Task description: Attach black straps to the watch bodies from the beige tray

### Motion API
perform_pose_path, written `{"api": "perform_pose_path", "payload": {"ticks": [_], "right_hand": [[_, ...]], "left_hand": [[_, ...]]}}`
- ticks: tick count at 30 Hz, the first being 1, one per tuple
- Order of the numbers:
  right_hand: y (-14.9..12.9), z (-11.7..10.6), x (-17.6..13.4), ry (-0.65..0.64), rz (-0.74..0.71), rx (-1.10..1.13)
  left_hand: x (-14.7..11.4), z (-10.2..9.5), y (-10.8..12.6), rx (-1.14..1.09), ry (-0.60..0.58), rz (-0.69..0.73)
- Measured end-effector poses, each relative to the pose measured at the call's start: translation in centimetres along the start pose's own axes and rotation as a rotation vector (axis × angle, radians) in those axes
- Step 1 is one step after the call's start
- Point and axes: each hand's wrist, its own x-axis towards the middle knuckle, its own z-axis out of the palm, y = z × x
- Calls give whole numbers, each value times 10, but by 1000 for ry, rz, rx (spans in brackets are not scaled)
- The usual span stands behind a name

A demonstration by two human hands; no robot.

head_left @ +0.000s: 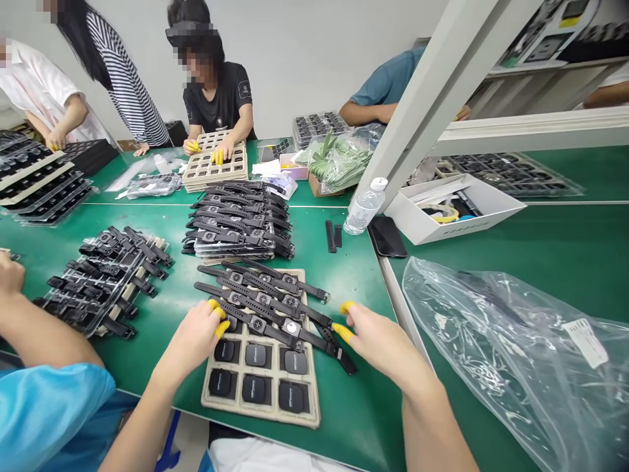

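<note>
My left hand point(196, 331), with yellow finger cots, is at the left side of a beige moulded tray point(260, 412). Its fingertips close around the strap end of a black smartwatch point(257, 324), though the grip is partly hidden. Several more smartwatches lie in slanting rows across the tray's far part, backs up. Dark square pieces point(253, 389) sit in the nearer compartments. Over at the right of the tray, my right hand point(376, 337), also in yellow finger cots, has thumb and finger apart. Its thumb tip is by a watch strap point(319, 317); contact is unclear.
Beyond the tray stands a pile of smartwatches point(238, 219), with another stack point(105, 278) at left. A bottle point(364, 208), phone point(387, 236), white box point(442, 226) and clear plastic bag point(515, 354) are to the right. A co-worker's arm point(44, 331) reaches in at left; others work opposite.
</note>
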Motion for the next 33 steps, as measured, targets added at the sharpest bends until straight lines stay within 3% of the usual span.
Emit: {"api": "perform_pose_path", "payload": {"ticks": [3, 7, 14, 21, 23, 28, 31, 33], "right_hand": [[7, -1, -4, -199, 16, 38], [-3, 6, -4, -261, -26, -14], [-12, 15, -1, -233, -61, -83], [26, 11, 8, -240, -76, 19], [45, 9, 13, -189, -83, 114], [82, 11, 29, 190, -5, 404], [73, 10, 32, 307, 86, 641], [53, 8, 29, 380, 35, 803]], "left_hand": [[-9, -3, 10, 120, -117, -54], [-4, -6, 22, 217, -134, -78], [0, 4, 14, 245, -3, 2], [-2, 33, -11, 112, 205, 139], [0, 37, -12, 120, 220, 157], [5, 30, -7, 122, 125, 137], [4, 16, -13, -9, 62, 138], [2, 2, -18, -159, 55, 131]]}}
